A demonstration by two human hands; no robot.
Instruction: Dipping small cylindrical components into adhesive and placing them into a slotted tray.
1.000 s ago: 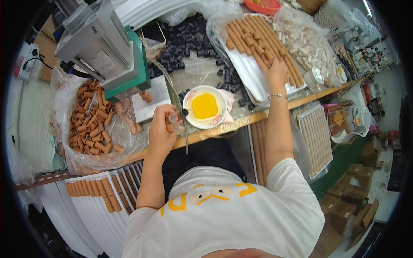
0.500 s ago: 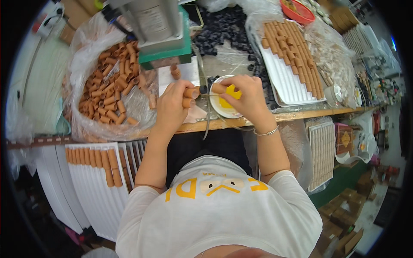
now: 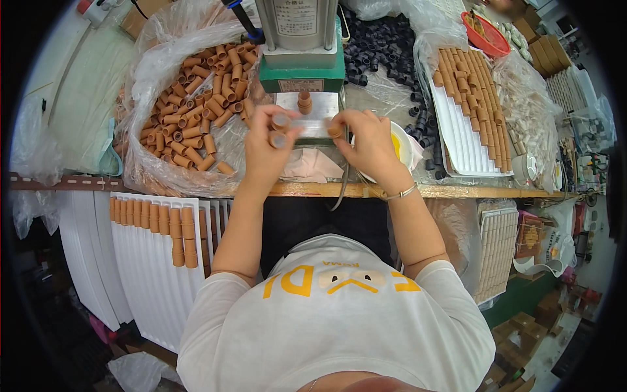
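My left hand (image 3: 261, 150) is closed round two short brown tubes; the upper brown tube (image 3: 281, 121) and the lower brown tube (image 3: 278, 140) face me with their ends. My right hand (image 3: 372, 144) pinches another brown tube piece (image 3: 335, 129), which is smeared by motion. Both hands hover at the front of a metal plate (image 3: 287, 99) under a press (image 3: 302, 72) with a green block. On that plate a brown stepped piece (image 3: 304, 102) stands upright. Partly behind my right hand lies a white dish (image 3: 410, 153) with something yellow in it.
Loose brown tubes (image 3: 196, 104) fill a plastic-lined heap at left. Black rings (image 3: 375, 49) lie scattered behind the dish. A white ribbed tray (image 3: 460, 140) at right holds rows of brown tubes; another ribbed tray (image 3: 147, 261) stands below the table edge (image 3: 307, 189). A pink cloth (image 3: 312, 164) lies in front.
My right hand has come away from over the dish, leftward to the front of the press plate. The black ring seen between my hands no longer shows. The whole view has shifted.
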